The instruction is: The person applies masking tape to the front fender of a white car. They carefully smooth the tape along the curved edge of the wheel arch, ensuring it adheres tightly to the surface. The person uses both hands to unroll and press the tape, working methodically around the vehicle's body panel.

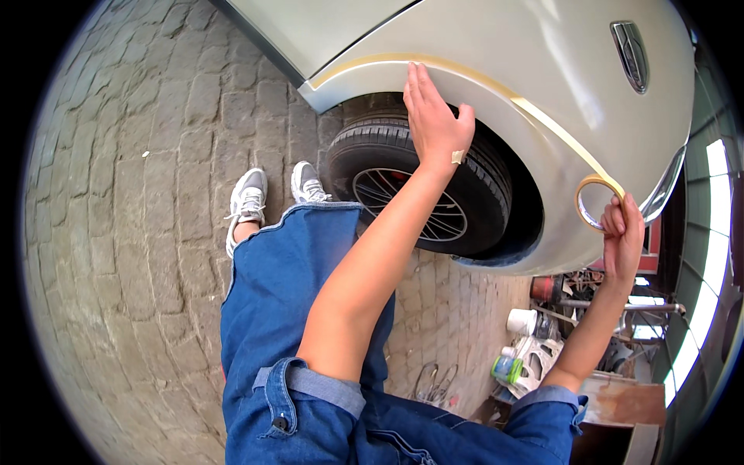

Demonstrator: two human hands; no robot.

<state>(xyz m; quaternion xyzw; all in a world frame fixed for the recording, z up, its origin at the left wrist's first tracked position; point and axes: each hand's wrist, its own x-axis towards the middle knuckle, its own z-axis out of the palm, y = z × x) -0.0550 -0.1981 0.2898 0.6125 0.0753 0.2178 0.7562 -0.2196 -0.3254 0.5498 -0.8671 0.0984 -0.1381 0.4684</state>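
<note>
A silver car's fender [465, 39] curves above the wheel opening. Pale yellow masking tape [364, 59] follows the arch from its left end to near my left hand and beyond. My left hand [436, 128] lies with its fingers stretched flat against the arch edge, touching the fender just by the tape line. From there a stretched tape strip [564, 138] runs rightward to the masking tape roll [580, 205]. My right hand [624, 225] grips that roll at its right side, fingers wrapped round it. A small tape piece [457, 156] sticks to my left wrist.
Below the arch stands the tire [380, 141] with its spoked rim. A chrome-edged trim piece [629, 56] sits on the fender. At lower right are a white bucket [521, 321], a green-and-clear container [505, 367] and assorted clutter. Stone paving [155, 217] stretches to the left.
</note>
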